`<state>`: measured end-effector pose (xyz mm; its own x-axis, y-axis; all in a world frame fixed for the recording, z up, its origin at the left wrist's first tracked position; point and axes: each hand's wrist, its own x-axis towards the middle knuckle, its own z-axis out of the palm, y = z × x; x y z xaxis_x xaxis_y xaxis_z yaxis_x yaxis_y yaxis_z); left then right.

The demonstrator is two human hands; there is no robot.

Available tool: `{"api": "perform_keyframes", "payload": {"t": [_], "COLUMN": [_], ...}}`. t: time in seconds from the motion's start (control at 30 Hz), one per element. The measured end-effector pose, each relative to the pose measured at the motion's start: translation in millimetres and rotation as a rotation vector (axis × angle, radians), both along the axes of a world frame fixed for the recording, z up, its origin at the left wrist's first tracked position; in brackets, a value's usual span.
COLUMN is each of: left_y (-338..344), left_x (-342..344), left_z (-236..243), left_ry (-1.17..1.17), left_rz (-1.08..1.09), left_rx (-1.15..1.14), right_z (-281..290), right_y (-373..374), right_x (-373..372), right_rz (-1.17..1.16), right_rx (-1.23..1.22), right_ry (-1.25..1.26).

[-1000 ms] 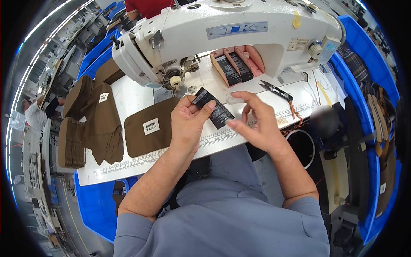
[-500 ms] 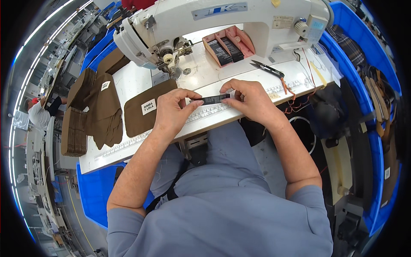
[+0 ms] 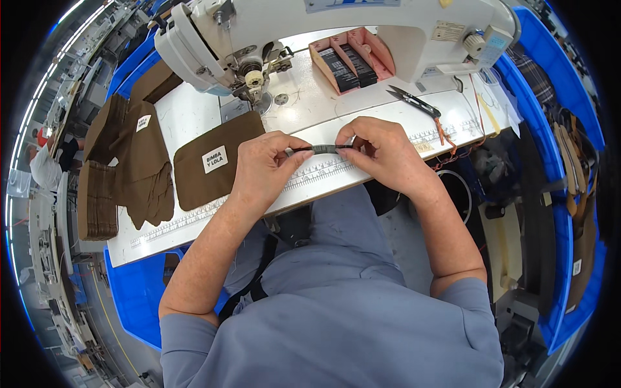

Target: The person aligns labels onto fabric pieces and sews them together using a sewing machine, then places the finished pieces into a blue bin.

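Note:
Both my hands hold a small dark label strip (image 3: 321,149) edge-on over the front of the white sewing table (image 3: 187,113). My left hand (image 3: 262,169) pinches its left end, and my right hand (image 3: 381,152) pinches its right end. To the left of my left hand lies a brown fabric piece (image 3: 210,161) with a white label sewn on it. The white sewing machine (image 3: 336,26) stands behind my hands, its needle area (image 3: 257,84) just beyond the brown piece.
A pink box of dark labels (image 3: 349,58) sits under the machine arm. Thread snips (image 3: 414,101) lie right of it. Stacks of brown fabric pieces (image 3: 123,168) cover the table's left end. Blue bins (image 3: 566,129) flank the table. A printed ruler runs along the front edge.
My hands have drawn closer to the table's front edge and turned the dark label from flat to edge-on, now held between both hands.

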<state>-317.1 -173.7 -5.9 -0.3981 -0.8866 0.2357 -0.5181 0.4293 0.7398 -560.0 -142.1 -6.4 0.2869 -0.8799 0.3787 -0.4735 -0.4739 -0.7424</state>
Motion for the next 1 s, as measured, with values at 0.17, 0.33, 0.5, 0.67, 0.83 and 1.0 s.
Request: {"api": "perform_keyframes", "payload": {"t": [0.17, 0.33, 0.5, 0.67, 0.83, 1.0], "left_y": [1, 3, -21, -46, -67, -72], "left_x": [-5, 16, 82, 105, 87, 78], "left_z": [8, 18, 36, 37, 20, 8], "left_ry": [-0.118, 0.141, 0.184, 0.170, 0.021, -0.066], "left_rz": [-0.085, -0.108, 0.104, 0.186, 0.148, 0.177], "left_rx": [-0.368, 0.020, 0.309, 0.466, 0.410, 0.351], "right_z": [5, 12, 14, 6, 3, 0], "right_y": [-1, -8, -23, -34, -39, -39], "right_x": [8, 20, 41, 77, 81, 79], "right_rz": [0.045, 0.094, 0.146, 0.266, 0.317, 0.314], "right_rx": [0.047, 0.108, -0.055, -0.420, -0.406, -0.380], "right_ry": [-0.039, -0.083, 0.179, 0.389, 0.443, 0.388]}}
